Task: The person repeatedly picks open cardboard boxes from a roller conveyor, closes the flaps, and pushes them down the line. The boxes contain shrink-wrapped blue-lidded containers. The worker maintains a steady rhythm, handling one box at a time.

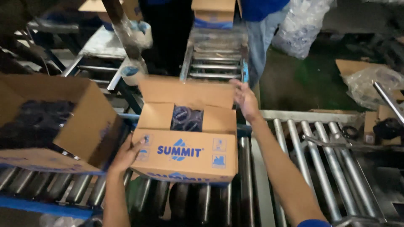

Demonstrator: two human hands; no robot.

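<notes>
Item: printed cardboard carton (185, 156), brown with blue markings on its near face, set on the roller conveyor (313, 168) at the centre of the scene.

Condition: two inner flaps are folded down flat, a gap between them showing dark, round, wrapped goods (187, 119) inside. The far flap (187, 91) is raised upright. The near flap cannot be made out. Closing is judged part done: the side flaps are in, the long flaps are not yet down, and no tape is seen across the top.

Left hand (126, 154): laid against the near left corner of the carton, fingers spread and pressed to the cardboard.

Right hand (245, 100): at the right end of the raised far flap, fingers curled together on its edge.

Adjacent: a second open carton (80, 130), tilted, to the left on the same rollers, dark contents visible. A third carton (213, 12) is placed at the far end of a farther roller track. Rolls of tape (131, 72) sit at far left. Another person's trouser leg (257, 38) is seen at far centre.
</notes>
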